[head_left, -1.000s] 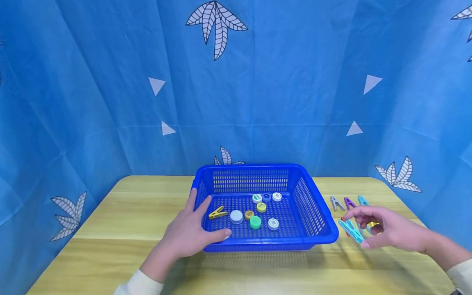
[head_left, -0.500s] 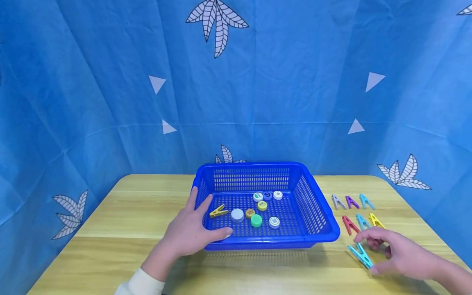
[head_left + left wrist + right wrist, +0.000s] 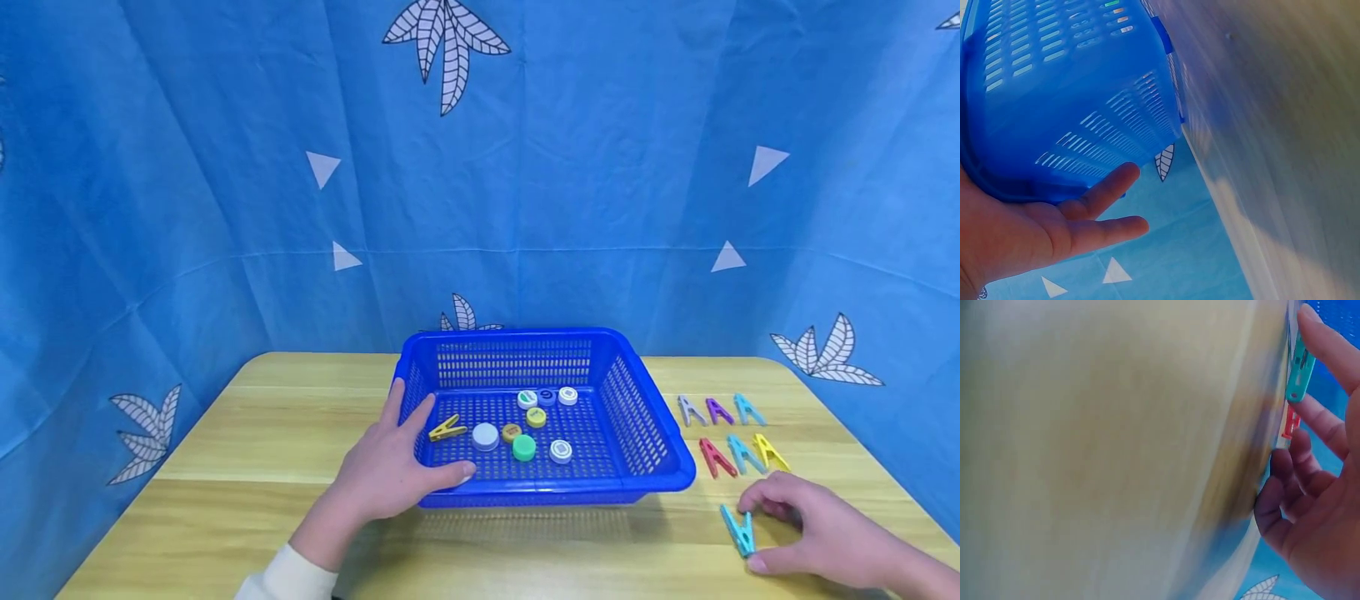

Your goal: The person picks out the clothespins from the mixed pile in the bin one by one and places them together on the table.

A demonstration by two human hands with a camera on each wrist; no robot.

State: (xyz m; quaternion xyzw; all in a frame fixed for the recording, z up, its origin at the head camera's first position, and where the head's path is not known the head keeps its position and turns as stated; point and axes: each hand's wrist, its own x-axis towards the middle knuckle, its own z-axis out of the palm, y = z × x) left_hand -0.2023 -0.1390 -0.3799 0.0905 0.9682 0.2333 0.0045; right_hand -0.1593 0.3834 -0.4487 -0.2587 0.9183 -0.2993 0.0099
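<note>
The left hand (image 3: 393, 467) rests on the front left corner of a blue plastic basket (image 3: 660, 482), thumb along the front rim and fingers spread straight. In the left wrist view two fingers extend along the basket's outside wall. A turquoise clothespin (image 3: 739, 533) lies between the thumb and index finger of the right hand (image 3: 813, 533), low at the table's right side. In the right wrist view these two fingers pinch the clothespin (image 3: 1301, 372) at its ends; the other fingers are curled. Beyond it lie two rows of clothespins, among them a red one (image 3: 717, 458) and a yellow one (image 3: 771, 452).
Inside the basket are a yellow clothespin (image 3: 447, 428) and several bottle caps, such as a green cap (image 3: 524, 447) and a large white cap (image 3: 485, 437). The wooden table (image 3: 300, 425) backs onto a blue patterned curtain (image 3: 517, 183).
The right hand has carried the turquoise clothespin down and toward the near side of the table, uncovering the rows of clothespins. The left hand stays on the basket's corner.
</note>
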